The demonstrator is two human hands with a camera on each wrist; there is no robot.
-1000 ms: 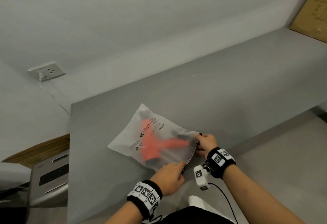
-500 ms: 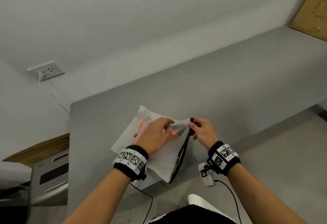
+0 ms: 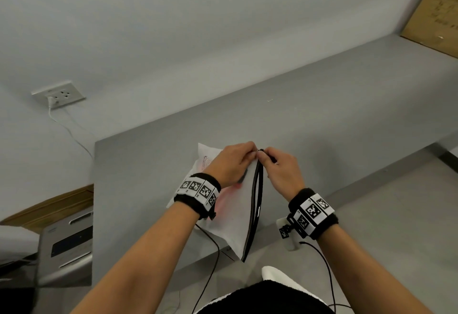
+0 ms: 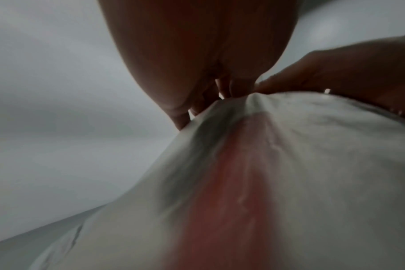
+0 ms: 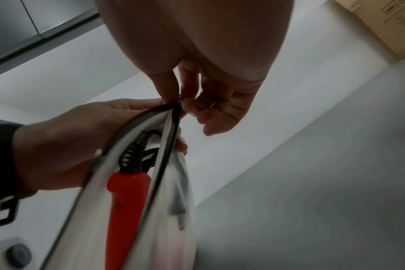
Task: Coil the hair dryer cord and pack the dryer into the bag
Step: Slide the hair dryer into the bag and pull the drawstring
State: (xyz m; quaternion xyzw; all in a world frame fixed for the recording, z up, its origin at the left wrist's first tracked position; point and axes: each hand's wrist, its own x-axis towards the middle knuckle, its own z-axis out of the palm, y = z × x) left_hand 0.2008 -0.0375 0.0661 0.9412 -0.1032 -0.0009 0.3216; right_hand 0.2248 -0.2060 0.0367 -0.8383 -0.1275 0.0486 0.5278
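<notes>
Your left hand point(image 3: 230, 164) and right hand point(image 3: 282, 169) meet above the surface point(image 3: 322, 115), near its left corner and close to its near edge, both at the raised far end of the frosted white bag point(image 3: 233, 222). Your left hand's fingers are curled over that top corner and pinch the bag's fabric just beside the black zip point(image 3: 255, 204). Your right thumb and forefinger are closed on the small black zip tab point(image 5: 177, 106) at the same end, and the other right fingers point(image 5: 220, 117) hang loosely curled and hold nothing. The two hands touch, or very nearly touch, at that point. The zip runs from your hands down toward you, and its two sides stand apart in a narrow slit along the whole mouth. The bag's lower corner hangs past the near edge of the surface. The orange hair dryer point(image 5: 127, 193) lies inside the bag. The right wrist view looks into the mouth at its handle, where the black ribbed end of the cord point(image 5: 132, 157) comes out, with dark cord loops tucked just behind it. From your head the dryer shows only as a pink blush through the fabric under your left wrist. A wall socket point(image 3: 59, 94) sits on the wall beyond the left corner, and a cardboard box point(image 3: 436, 11) stands at the far right end of the surface.
</notes>
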